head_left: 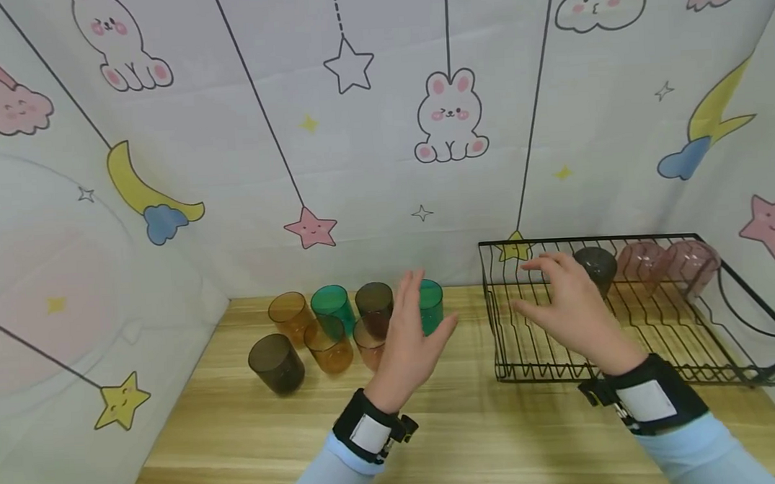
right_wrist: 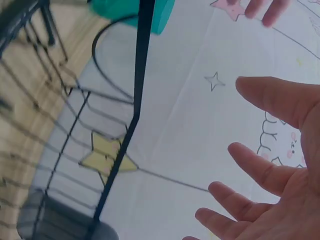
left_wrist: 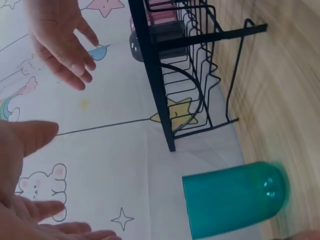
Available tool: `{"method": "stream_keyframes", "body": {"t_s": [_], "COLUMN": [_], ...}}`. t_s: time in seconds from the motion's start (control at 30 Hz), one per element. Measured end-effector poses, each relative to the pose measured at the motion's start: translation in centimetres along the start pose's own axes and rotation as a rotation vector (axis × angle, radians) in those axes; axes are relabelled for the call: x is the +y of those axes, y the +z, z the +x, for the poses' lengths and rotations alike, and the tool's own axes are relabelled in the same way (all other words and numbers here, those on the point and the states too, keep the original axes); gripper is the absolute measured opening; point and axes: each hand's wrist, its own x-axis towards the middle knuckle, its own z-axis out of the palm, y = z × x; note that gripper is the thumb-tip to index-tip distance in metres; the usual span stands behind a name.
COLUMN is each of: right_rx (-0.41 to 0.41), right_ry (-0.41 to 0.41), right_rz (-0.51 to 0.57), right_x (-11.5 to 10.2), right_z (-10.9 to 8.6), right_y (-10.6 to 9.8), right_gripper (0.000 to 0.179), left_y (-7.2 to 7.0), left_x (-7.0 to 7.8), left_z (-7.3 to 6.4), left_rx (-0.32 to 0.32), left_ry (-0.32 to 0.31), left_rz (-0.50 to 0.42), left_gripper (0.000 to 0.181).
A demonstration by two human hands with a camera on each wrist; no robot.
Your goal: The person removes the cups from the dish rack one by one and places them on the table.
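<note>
My left hand (head_left: 408, 346) is raised in front of the tumblers on the table, thumb spread from extended fingers, holding nothing. Behind it stands a green tumbler (head_left: 432, 306), which also shows in the left wrist view as a teal tumbler (left_wrist: 232, 200). Over the left part of the black wire dish rack (head_left: 497, 371) hovers my right hand (head_left: 575, 313), fingers spread and nothing in its grasp. In the rack, a dark grey tumbler (head_left: 598, 267) sits near the right fingers, with two pink tumblers (head_left: 643, 263) beyond it.
Left of my left hand stand several tumblers: a dark brown one (head_left: 277, 366) in front, amber ones (head_left: 330, 349), another green one (head_left: 332, 306), a brown one (head_left: 373, 304) and a peach one (head_left: 368, 344). A printed cloth (head_left: 371, 156) hangs behind the wooden table (head_left: 448, 434).
</note>
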Motion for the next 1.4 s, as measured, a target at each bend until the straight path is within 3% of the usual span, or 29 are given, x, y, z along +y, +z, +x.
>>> {"method": "stream_keyframes", "body": {"t_s": [0.2, 0.37, 0.53, 0.73, 1.2, 1.4], "right_rx": [-0.017, -0.065, -0.125, -0.189, -0.252, -0.241], "right_ry": [-0.013, 0.019, 0.062, 0.096, 0.015, -0.019], "right_rz": [-0.183, -0.317, -0.37, -0.405, -0.508, -0.535], "right_x": [1.4, 3.7, 6.0, 7.8, 8.9, 9.0], "right_z": [1.3, 2.8, 3.6, 4.3, 5.1, 5.1], "right_y": [-1.5, -2.5, -2.5, -2.2, -0.9, -0.6], "right_gripper": [0.064, 0.07, 0.074, 0.076, 0.055, 0.052], "left_y": [-0.6, -0.3, 0.3, 0.7, 0.7, 0.9], "left_x": [-0.5, -1.3, -2.1, -2.7, -2.6, -2.9], "left_z": [-1.2, -1.9, -2.3, -2.5, -2.8, -2.8], "left_rx": [-0.056, -0.134, -0.214, -0.32, -0.357, -0.36], "left_ry": [0.043, 0.019, 0.007, 0.053, 0.044, 0.031], "left_rz": [0.087, 0.135, 0.201, 0.321, 0.326, 0.329], "left_gripper": [0.073, 0.073, 0.071, 0.062, 0.059, 0.058]}}
